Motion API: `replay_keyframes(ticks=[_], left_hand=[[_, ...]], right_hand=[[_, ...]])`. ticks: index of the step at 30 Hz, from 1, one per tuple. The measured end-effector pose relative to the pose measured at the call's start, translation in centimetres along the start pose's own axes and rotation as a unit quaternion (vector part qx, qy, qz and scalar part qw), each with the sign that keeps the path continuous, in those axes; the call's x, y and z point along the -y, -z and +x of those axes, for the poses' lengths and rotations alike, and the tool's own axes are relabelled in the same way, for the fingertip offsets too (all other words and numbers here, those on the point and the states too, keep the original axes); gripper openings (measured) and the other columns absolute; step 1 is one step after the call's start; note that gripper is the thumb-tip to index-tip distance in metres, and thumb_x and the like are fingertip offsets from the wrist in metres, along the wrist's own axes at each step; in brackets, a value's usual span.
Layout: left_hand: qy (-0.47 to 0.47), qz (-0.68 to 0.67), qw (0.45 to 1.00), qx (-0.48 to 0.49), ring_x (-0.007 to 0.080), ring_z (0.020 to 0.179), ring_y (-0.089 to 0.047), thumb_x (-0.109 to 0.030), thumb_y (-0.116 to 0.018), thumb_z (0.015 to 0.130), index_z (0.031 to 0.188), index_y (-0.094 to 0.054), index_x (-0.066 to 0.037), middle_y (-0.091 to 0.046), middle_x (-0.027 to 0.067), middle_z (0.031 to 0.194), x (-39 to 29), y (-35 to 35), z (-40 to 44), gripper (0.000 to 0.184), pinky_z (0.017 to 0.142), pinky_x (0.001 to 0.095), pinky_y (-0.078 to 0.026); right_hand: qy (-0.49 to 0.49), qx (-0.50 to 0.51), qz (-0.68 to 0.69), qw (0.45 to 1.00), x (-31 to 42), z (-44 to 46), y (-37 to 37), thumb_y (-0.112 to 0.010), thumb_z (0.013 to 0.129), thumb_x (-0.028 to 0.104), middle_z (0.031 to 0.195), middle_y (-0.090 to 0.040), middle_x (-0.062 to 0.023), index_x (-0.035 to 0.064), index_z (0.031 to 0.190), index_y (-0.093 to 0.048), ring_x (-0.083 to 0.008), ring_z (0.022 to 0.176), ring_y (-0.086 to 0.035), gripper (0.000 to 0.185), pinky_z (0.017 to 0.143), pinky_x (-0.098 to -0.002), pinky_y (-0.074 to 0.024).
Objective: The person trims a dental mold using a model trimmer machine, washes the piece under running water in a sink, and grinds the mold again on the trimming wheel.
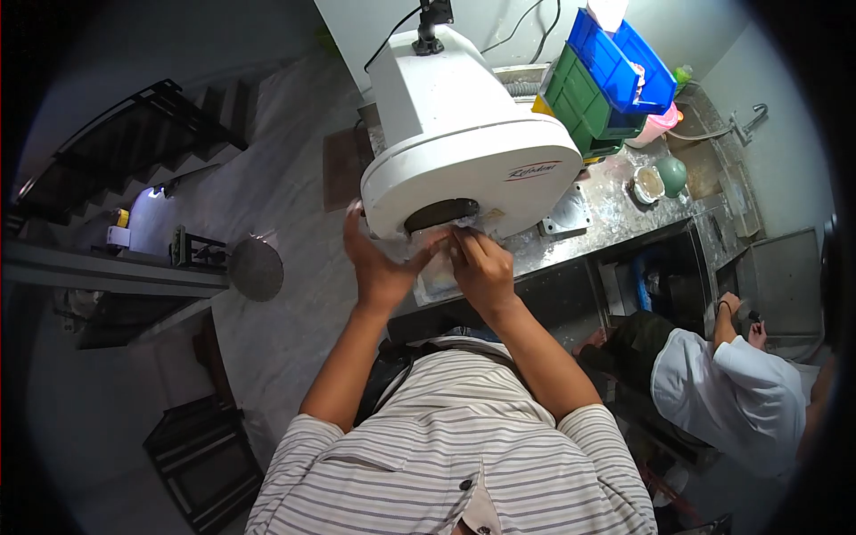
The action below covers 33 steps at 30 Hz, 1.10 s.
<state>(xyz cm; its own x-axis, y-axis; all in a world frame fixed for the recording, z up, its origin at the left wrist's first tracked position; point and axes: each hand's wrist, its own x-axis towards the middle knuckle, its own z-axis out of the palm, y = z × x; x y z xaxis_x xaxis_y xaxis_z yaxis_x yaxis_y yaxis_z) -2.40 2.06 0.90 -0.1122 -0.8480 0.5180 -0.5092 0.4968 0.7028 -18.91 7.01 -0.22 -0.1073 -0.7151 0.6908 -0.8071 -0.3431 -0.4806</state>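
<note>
The right hand point(481, 267) bunches its fingers below the dark opening point(439, 215) of a white machine point(473, 169); I cannot tell whether it grips anything. The left hand point(382, 275) spreads wide, fingertips by the machine's left side. The machine stands at the countertop's point(615, 207) left end, stacked bins point(584, 100) toward its back edge.

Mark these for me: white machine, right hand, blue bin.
White machine point(473, 172): head view, front face of its housing.
Right hand point(484, 269): head view, back of the hand.
Blue bin point(597, 52): head view, side wall.
</note>
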Motion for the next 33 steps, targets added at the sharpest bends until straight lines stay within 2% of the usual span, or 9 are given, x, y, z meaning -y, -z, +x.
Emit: replay_keyframes(ticks=[3,8,16,18,20,22,24,28,33], left_hand=[[-0.033,0.095,0.987,-0.125,0.0332,0.127,-0.046,-0.021,-0.094,0.065,0.134,-0.044,0.001,-0.047,0.0200,0.129,-1.5,0.3,-3.1,0.088,0.100,0.0461,-0.043],[-0.243,0.046,0.969,-0.009,0.0287,0.105,-0.061,-0.013,-0.084,0.076,0.120,-0.059,-0.004,-0.064,0.0121,0.115,-3.4,1.5,-2.3,0.051,0.091,0.0432,-0.045],[-0.282,-0.059,0.957,0.024,0.0300,0.088,-0.069,-0.004,-0.076,0.086,0.107,-0.067,-0.002,-0.072,0.0115,0.101,-7.7,-0.6,-0.5,0.024,0.079,0.0420,-0.054],[-0.263,-0.091,0.960,0.031,0.0252,0.081,-0.070,0.000,-0.073,0.088,0.104,-0.067,0.001,-0.072,0.0130,0.095,-9.3,-1.2,0.1,0.017,0.074,0.0378,-0.055],[-0.016,-0.194,0.974,0.118,0.0174,0.083,-0.068,-0.001,-0.073,0.090,0.104,-0.067,0.003,-0.072,0.0118,0.094,-11.3,-1.6,0.1,0.016,0.074,0.0319,-0.055],[-0.019,-0.216,0.968,0.126,0.0101,0.082,-0.066,-0.004,-0.072,0.092,0.106,-0.067,0.005,-0.073,0.0101,0.091,-12.8,-2.7,1.0,0.017,0.069,0.0249,-0.053],[0.185,-0.362,0.886,0.223,0.0080,0.077,-0.064,-0.006,-0.072,0.094,0.109,-0.068,0.005,-0.073,0.0090,0.088,-15.0,-3.4,1.5,0.020,0.064,0.0214,-0.051],[0.230,-0.461,0.817,0.257,0.0068,0.067,-0.059,-0.018,-0.070,0.097,0.109,-0.067,0.006,-0.072,0.0102,0.086,-17.8,-7.8,2.8,0.027,0.057,0.0199,-0.045],[0.257,-0.578,0.720,0.285,0.0109,0.068,-0.055,-0.027,-0.067,0.097,0.107,-0.062,0.002,-0.068,0.0100,0.093,-22.1,-15.3,4.3,0.031,0.062,0.0244,-0.044]], right_hand=[[0.021,-0.037,0.021,0.999,-0.1,-0.2,2.0,-0.076,0.075,-0.006,0.096,-0.073,-0.0144,-0.0007,0.108,-0.069,-0.0286,0.081,-0.073,0.033,0.070,-0.0339,-0.0606],[0.115,-0.101,0.052,0.987,-0.1,-0.1,4.1,-0.077,0.076,-0.008,0.106,-0.071,-0.0207,-0.0067,0.111,-0.067,-0.0323,0.095,-0.074,0.036,0.078,-0.0365,-0.0622],[0.124,-0.148,0.083,0.978,0.0,1.2,8.0,-0.078,0.078,-0.007,0.102,-0.072,-0.0209,-0.0062,0.109,-0.068,-0.0322,0.094,-0.074,0.032,0.079,-0.0379,-0.0629],[0.110,-0.147,0.080,0.980,0.1,1.9,9.5,-0.078,0.077,-0.007,0.101,-0.072,-0.0208,-0.0056,0.108,-0.069,-0.0317,0.093,-0.074,0.032,0.078,-0.0368,-0.0627],[-0.006,-0.117,0.119,0.986,0.3,2.9,11.4,-0.078,0.076,-0.007,0.098,-0.072,-0.0210,-0.0046,0.105,-0.070,-0.0308,0.087,-0.074,0.030,0.078,-0.0325,-0.0612],[-0.078,-0.106,0.206,0.970,-1.1,2.3,12.7,-0.078,0.080,-0.006,0.099,-0.073,-0.0191,-0.0049,0.107,-0.070,-0.0250,0.087,-0.074,0.029,0.080,-0.0287,-0.0595],[-0.260,-0.062,0.371,0.889,-2.3,2.0,14.8,-0.077,0.084,-0.004,0.100,-0.074,-0.0155,-0.0060,0.111,-0.069,-0.0182,0.090,-0.073,0.028,0.082,-0.0265,-0.0584],[-0.272,-0.088,0.432,0.855,-5.7,2.9,18.6,-0.077,0.086,-0.002,0.101,-0.074,-0.0118,-0.0061,0.110,-0.070,-0.0147,0.090,-0.072,0.026,0.081,-0.0247,-0.0579],[-0.298,-0.077,0.447,0.840,-11.9,5.2,24.0,-0.075,0.089,0.001,0.094,-0.073,-0.0084,-0.0060,0.109,-0.070,-0.0102,0.083,-0.069,0.022,0.075,-0.0230,-0.0569]])
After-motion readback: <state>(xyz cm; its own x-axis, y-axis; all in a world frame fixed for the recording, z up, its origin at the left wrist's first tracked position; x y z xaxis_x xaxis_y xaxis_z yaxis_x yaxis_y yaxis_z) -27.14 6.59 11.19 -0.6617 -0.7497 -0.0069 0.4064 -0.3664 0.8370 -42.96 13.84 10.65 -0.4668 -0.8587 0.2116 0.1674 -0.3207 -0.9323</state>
